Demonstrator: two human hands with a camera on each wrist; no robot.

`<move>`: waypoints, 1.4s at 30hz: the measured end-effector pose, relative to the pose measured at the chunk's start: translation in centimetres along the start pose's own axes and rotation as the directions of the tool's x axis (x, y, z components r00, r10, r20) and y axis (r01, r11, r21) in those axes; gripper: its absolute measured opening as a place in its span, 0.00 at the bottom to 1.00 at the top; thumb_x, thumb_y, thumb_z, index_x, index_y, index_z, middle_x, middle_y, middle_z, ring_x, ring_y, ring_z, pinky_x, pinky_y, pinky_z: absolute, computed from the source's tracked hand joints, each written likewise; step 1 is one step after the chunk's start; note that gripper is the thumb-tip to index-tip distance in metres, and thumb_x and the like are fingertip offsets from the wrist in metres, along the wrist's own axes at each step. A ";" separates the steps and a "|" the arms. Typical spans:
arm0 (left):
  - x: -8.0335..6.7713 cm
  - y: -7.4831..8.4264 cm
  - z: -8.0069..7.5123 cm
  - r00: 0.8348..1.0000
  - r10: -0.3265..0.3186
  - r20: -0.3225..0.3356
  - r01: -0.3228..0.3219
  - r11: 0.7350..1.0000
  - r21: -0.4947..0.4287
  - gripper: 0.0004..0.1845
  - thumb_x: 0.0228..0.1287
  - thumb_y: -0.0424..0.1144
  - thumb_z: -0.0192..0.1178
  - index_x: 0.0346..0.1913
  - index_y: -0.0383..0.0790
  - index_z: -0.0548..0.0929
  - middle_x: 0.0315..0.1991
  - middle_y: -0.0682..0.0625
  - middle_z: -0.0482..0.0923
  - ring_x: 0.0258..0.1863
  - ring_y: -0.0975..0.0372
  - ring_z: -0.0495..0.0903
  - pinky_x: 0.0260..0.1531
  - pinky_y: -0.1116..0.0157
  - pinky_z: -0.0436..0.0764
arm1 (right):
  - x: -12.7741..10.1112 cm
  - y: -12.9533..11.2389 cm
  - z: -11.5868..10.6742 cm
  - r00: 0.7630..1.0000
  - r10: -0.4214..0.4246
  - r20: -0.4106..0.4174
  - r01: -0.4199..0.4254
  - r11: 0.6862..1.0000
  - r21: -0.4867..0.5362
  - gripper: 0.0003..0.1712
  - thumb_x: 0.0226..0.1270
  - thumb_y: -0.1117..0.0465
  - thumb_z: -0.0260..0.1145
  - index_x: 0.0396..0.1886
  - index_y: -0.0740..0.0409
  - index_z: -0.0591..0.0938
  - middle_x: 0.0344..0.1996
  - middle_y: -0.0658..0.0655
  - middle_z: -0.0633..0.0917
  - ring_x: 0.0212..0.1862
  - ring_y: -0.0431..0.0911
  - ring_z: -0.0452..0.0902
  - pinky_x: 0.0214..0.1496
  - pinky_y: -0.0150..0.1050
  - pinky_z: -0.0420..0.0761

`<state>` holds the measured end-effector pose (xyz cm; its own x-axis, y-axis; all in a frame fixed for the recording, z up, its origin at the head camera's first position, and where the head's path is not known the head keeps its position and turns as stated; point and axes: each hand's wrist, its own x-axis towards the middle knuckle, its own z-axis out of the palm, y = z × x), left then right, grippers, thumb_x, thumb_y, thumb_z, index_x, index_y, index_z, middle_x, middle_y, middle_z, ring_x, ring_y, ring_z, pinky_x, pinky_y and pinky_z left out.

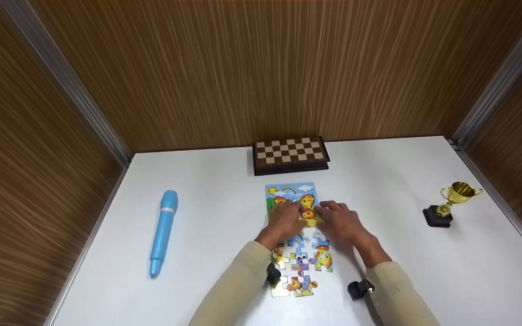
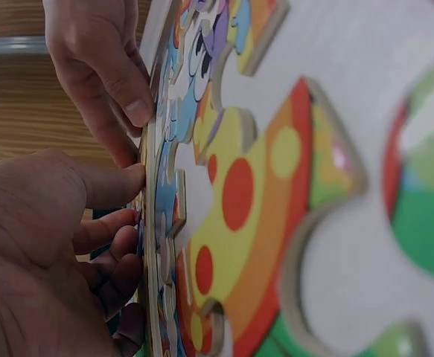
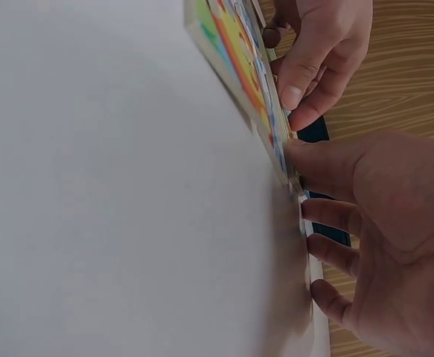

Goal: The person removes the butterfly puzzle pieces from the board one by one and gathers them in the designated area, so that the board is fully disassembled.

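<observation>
A butterfly jigsaw picture (image 1: 306, 187) with a sun and rainbow lies flat on the white table. My left hand (image 1: 284, 221) rests over its left part, fingertips on the picture and partly covering it. At the picture's right edge, my right hand (image 1: 343, 222) lies with fingers spread; in the right wrist view its thumb (image 3: 324, 160) is at the edge and the other fingertips touch the tabletop. Nearer me are loose jigsaw pieces (image 1: 323, 259), some partly hidden by the left forearm. The left wrist view shows a yellow and orange piece (image 2: 265, 201) up close.
A checkered chess box (image 1: 290, 156) stands behind the picture, near the wooden back panel (image 1: 243, 72). To the left lies a large blue pen-shaped object (image 1: 163, 233). A small gold trophy cup (image 1: 459, 194) on a black base stands at the right. Wooden panels flank the table (image 1: 215, 194).
</observation>
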<state>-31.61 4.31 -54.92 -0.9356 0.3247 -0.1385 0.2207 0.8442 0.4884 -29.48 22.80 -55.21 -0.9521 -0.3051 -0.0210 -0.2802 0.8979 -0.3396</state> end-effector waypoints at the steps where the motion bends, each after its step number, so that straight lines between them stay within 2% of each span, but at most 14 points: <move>1: 0.0 0.0 0.0 1.000 -0.004 0.001 0.004 1.000 -0.009 0.26 0.67 0.50 0.57 0.65 0.46 0.72 0.58 0.50 0.73 0.61 0.57 0.69 0.66 0.52 0.64 | 0.0 0.0 0.0 1.000 0.003 0.000 -0.003 1.000 0.004 0.30 0.68 0.53 0.62 0.68 0.54 0.71 0.67 0.60 0.71 0.67 0.63 0.65 0.59 0.66 0.68; 10: 0.0 -0.2 -0.2 1.000 0.015 -0.028 -0.016 0.999 -0.031 0.24 0.65 0.49 0.60 0.62 0.48 0.71 0.60 0.50 0.71 0.63 0.57 0.69 0.65 0.51 0.64 | 0.2 0.0 0.0 1.000 0.020 0.006 -0.020 0.999 0.048 0.30 0.68 0.53 0.62 0.68 0.53 0.71 0.68 0.58 0.71 0.68 0.61 0.64 0.60 0.64 0.66; 13: 0.0 -0.3 -0.2 0.997 0.040 -0.063 -0.042 0.998 -0.036 0.22 0.64 0.48 0.62 0.59 0.48 0.72 0.56 0.50 0.73 0.58 0.58 0.71 0.61 0.52 0.68 | 0.2 -0.1 0.0 1.000 0.022 0.003 -0.022 0.998 0.053 0.29 0.68 0.53 0.61 0.68 0.53 0.71 0.68 0.58 0.71 0.68 0.61 0.64 0.60 0.64 0.66; 19: -0.1 -0.5 -0.1 0.987 0.090 -0.135 -0.101 0.992 -0.075 0.10 0.66 0.45 0.59 0.47 0.49 0.74 0.41 0.55 0.74 0.41 0.63 0.72 0.47 0.60 0.70 | 0.1 -0.2 0.1 1.000 0.010 -0.013 -0.010 1.000 0.030 0.28 0.67 0.54 0.62 0.67 0.54 0.73 0.67 0.58 0.72 0.67 0.62 0.65 0.59 0.65 0.67; 25: -0.2 -1.1 -0.3 0.980 0.107 -0.166 -0.129 0.983 -0.132 0.04 0.70 0.45 0.55 0.41 0.51 0.74 0.36 0.57 0.76 0.35 0.66 0.72 0.40 0.64 0.71 | 0.1 -0.1 0.4 1.000 0.003 -0.014 -0.003 1.000 0.020 0.29 0.67 0.54 0.62 0.67 0.53 0.73 0.67 0.58 0.72 0.67 0.62 0.65 0.58 0.66 0.67; 32: -0.8 -1.4 -0.9 0.982 0.097 -0.161 -0.140 0.949 -0.283 0.02 0.70 0.44 0.55 0.38 0.52 0.75 0.35 0.59 0.77 0.35 0.68 0.75 0.36 0.68 0.74 | -0.1 0.0 0.2 1.000 -0.019 -0.020 0.020 1.000 0.015 0.28 0.68 0.54 0.61 0.67 0.53 0.73 0.67 0.59 0.72 0.66 0.63 0.66 0.57 0.66 0.68; 36: -1.5 -1.2 -0.9 0.983 0.099 -0.154 -0.142 0.942 -0.303 0.02 0.69 0.44 0.56 0.38 0.52 0.77 0.35 0.59 0.78 0.35 0.69 0.75 0.36 0.69 0.74 | -0.1 0.1 0.2 0.999 -0.027 -0.028 0.027 1.000 0.011 0.28 0.69 0.54 0.60 0.67 0.53 0.73 0.67 0.60 0.72 0.66 0.64 0.66 0.56 0.66 0.68; 42: -3.1 -1.0 -0.6 0.992 0.081 -0.099 -0.112 0.926 -0.359 0.02 0.67 0.43 0.57 0.36 0.52 0.77 0.35 0.59 0.77 0.35 0.69 0.74 0.36 0.71 0.74 | -0.1 0.3 0.2 0.999 -0.022 -0.028 0.022 1.000 -0.005 0.28 0.68 0.53 0.61 0.67 0.52 0.73 0.67 0.59 0.72 0.65 0.64 0.66 0.56 0.67 0.68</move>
<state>-29.04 2.21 -54.49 -0.9373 0.3483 -0.0118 0.2104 0.5926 0.7775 -29.48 23.02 -55.53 -0.9487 -0.3159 0.0134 -0.3019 0.8926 -0.3348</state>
